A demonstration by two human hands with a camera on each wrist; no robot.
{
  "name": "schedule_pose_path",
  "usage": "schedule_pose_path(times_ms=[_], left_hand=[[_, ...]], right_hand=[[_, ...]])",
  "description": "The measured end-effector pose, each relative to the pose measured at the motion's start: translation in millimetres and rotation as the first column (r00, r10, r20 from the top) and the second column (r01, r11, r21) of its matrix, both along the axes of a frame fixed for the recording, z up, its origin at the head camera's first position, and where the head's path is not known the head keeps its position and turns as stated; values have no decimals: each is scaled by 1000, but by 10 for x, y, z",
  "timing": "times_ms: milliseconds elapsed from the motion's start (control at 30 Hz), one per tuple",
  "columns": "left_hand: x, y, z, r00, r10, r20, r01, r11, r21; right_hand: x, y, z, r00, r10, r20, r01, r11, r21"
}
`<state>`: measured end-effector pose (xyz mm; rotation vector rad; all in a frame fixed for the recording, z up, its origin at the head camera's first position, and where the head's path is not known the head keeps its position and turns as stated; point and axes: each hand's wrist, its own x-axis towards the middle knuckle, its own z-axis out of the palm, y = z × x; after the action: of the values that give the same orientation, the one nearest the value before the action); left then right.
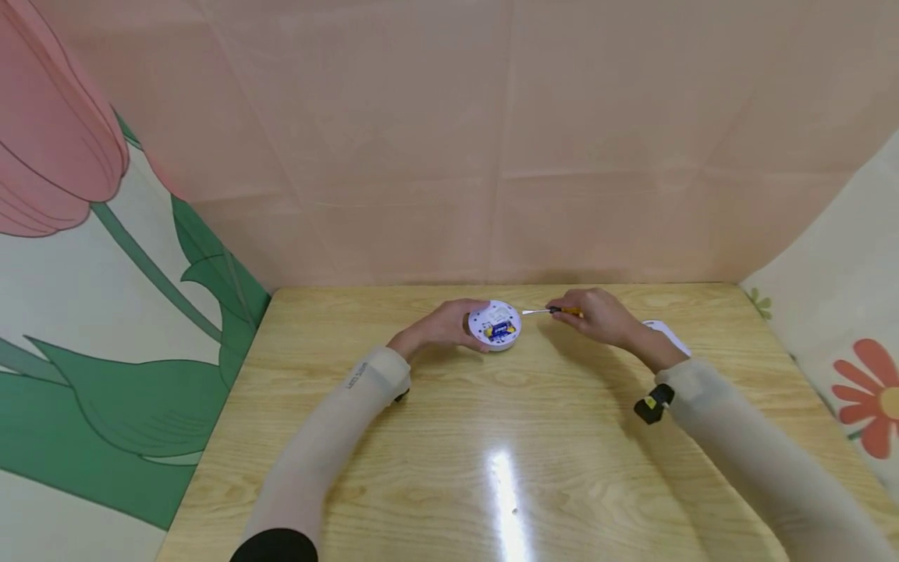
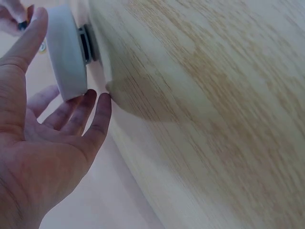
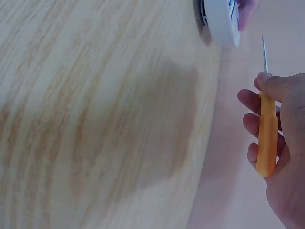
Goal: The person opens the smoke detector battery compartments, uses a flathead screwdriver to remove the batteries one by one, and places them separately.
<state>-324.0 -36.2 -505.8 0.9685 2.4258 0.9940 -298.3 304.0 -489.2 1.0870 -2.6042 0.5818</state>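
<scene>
A round white battery-powered device (image 1: pixel 485 316) stands near the far edge of the table, its back showing blue batteries (image 1: pixel 500 331). My left hand (image 1: pixel 447 323) grips its rim, thumb on one side and fingers on the other. In the left wrist view, a dark bracket-like part (image 2: pixel 86 44) juts from the device's other face toward the tabletop. With my right hand (image 1: pixel 598 314) I hold a screwdriver (image 3: pixel 268 138) by its orange handle. The metal tip points at the device and stands a short gap from its right rim.
A flat white piece (image 1: pixel 669 336) lies on the wooden table (image 1: pixel 421 468) at the right, partly hidden behind my right forearm. A pink backdrop (image 1: pixel 492 156) rises behind the far edge, with flower-printed cloth at both sides.
</scene>
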Motion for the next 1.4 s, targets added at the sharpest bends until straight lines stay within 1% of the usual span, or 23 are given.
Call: schedule_pose_path(times_ms=[167, 267, 500, 700, 933, 1067, 1200, 1400], left_hand=[[-15, 27, -5, 999, -13, -31, 13, 1000, -9], [-26, 41, -19, 999, -20, -47, 19, 1000, -18], [-32, 75, -51, 998, -34, -58, 33, 999, -16], [-32, 76, -60, 998, -20, -65, 19, 1000, -15], [-32, 64, -69, 999, -20, -49, 18, 999, -32], [-29, 63, -67, 999, -22, -37, 21, 999, -31], [-21, 65, -56, 999, -28, -40, 27, 999, -22], [-25, 74, -45, 998, -40, -46, 39, 999, -17]], right_hand=[[-6, -29, 59, 999, 14, -44, -13, 999, 32], [-3, -57, 99, 998, 29, -55, -26, 998, 49], [13, -129, 173, 999, 32, -41, -27, 994, 101], [23, -183, 217, 999, 33, -30, -28, 987, 160], [36, -220, 288, 997, 65, -27, -57, 972, 229], [46, -254, 344, 997, 70, -42, -56, 960, 274], [55, -303, 395, 997, 60, -53, -40, 946, 322], [81, -396, 496, 996, 77, -48, -52, 919, 392]])
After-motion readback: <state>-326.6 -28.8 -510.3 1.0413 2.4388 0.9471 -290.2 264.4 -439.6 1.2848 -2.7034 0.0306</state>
